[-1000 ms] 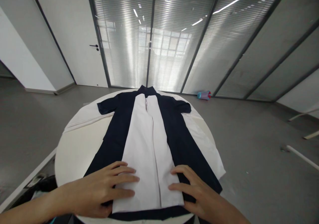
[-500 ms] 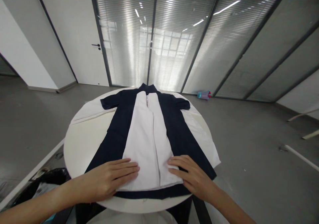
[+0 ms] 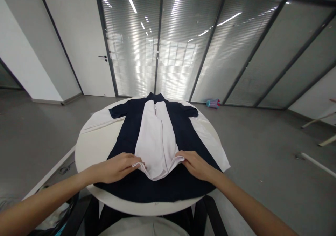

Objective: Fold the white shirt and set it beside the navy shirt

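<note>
So the left hand (image 3: 115, 166) is pinching the lower left corner of the white centre panel of the dark navy short-sleeved garment (image 3: 154, 185), thumb and fingers closed on the cloth, and it's lifted that corner a bit off the navy layer. Looks like it's gripped right at the hem because that's the only loose edge there. The garment lies flat on the round white table (image 3: 90, 148), collar at the far edge and hem near the front edge, close to the person. The white panel (image 3: 156, 141) sags in the middle between the two grips, so it's slack, not stretched. The right hand (image 3: 195, 165) has the lower right corner the same way, fingers closed on it.

Room-wise: bare tabletop to the left of the garment, white cloth (image 3: 210, 141) under it hanging past the right edge, open grey floor all round
</note>
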Demonstrator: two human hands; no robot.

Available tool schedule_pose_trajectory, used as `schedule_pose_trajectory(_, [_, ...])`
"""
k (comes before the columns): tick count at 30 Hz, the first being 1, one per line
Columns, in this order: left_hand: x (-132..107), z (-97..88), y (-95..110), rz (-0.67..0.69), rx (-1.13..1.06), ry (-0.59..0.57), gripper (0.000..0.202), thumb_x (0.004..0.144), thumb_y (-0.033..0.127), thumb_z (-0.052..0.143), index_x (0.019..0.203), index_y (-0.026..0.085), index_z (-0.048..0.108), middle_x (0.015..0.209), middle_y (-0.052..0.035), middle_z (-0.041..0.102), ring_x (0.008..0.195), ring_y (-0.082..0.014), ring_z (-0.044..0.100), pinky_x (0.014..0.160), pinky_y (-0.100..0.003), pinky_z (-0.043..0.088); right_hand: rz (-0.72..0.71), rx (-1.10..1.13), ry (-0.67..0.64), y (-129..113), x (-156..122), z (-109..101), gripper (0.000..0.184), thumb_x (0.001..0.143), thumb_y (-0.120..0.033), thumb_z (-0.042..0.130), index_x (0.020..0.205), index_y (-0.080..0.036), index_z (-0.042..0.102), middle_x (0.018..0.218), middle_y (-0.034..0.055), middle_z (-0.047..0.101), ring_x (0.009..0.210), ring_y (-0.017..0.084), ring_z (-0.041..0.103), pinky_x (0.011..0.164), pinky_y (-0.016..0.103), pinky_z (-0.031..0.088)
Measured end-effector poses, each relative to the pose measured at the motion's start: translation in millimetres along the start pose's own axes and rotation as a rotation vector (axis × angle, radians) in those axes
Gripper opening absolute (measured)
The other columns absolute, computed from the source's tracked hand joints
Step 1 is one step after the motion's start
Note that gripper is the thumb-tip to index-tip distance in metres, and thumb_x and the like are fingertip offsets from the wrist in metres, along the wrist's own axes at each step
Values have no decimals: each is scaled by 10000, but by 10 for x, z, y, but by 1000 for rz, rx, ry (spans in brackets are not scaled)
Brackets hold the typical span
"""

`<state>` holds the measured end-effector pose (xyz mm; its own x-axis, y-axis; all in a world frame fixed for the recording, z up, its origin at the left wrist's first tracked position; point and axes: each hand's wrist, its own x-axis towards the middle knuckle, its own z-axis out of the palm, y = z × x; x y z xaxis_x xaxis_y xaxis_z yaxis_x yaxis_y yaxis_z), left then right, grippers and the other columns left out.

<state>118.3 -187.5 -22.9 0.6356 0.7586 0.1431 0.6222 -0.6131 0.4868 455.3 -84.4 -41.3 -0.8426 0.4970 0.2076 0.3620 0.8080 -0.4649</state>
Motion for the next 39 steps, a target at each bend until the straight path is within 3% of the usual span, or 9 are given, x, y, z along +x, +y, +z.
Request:
schedule_pose_trajectory(3, [-87,77,-33,96,61,-67,354,1058,250,380,1349,239,583,1299,-70,676,1209,-208,621,1052,-344,462,-4,-20,-23,-12,-76,34,251,953,-196,538,1177,-189,653,1105,82,724,1019,211,682,941,361,524])
schedule_pose_trajectory(8, [-172,147,-165,237,149,-71,624,947,172,553,1538,247,370,1477,-90,542,1370,-233,494,1138,-412,404,-119,-55,-53,51,-199,38,541,882,-117,611,1413,-197,547,1418,126,580,1313,220,537,1119,414,430])
schedule_pose_trajectory(14, [-76,143,-185,165,241,-81,736,881,52,511,1564,248,322,1574,-88,413,1468,-256,353,1215,-492,269,-196,-150,-35,190,-185,70,406,948,-104,558,1333,-215,629,1434,95,576,1399,233,446,1141,478,401])
schedule_pose_trajectory(17, [-29,115,-240,172,133,-111,647,904,38,441,1514,253,419,1536,-73,473,1446,-235,394,1205,-465,290,-190,-78,-35,207,-134,66,389,959,-86,506,1294,-224,647,1345,72,650,1315,214,541,1160,498,361])
schedule_pose_trajectory(21, [103,85,-466,-90,-233,60,364,1004,331,442,1285,211,639,1274,-76,691,1214,-255,615,1052,-389,473,35,81,94,261,116,51,331,973,-127,416,1120,-205,702,1105,61,740,1042,194,673,991,393,483])
schedule_pose_trajectory(25, [404,81,-787,-622,-719,280,581,850,703,559,948,143,683,880,-96,734,838,-275,697,744,-369,575,386,259,264,435,561,102,280,957,-265,450,864,-142,684,829,54,716,793,207,652,697,289,495])
schedule_pose_trajectory(28, [608,74,-937,-824,-989,292,623,719,729,694,877,130,626,727,-63,680,611,-210,652,562,-328,546,607,365,293,557,801,161,210,902,-273,537,799,-134,656,735,43,693,696,199,634,599,258,443])
schedule_pose_trajectory(32, [634,59,-920,-848,-1016,339,603,688,674,767,886,120,636,689,-43,665,580,-179,633,524,-287,517,662,448,309,594,839,189,107,871,-237,578,855,-154,643,754,48,710,696,196,647,595,250,429])
schedule_pose_trajectory(39, [438,69,-798,-640,-907,355,593,683,609,807,986,115,685,889,-77,732,748,-202,682,650,-301,561,543,17,352,491,795,209,207,983,-314,441,840,-211,548,724,9,619,681,184,572,639,265,375])
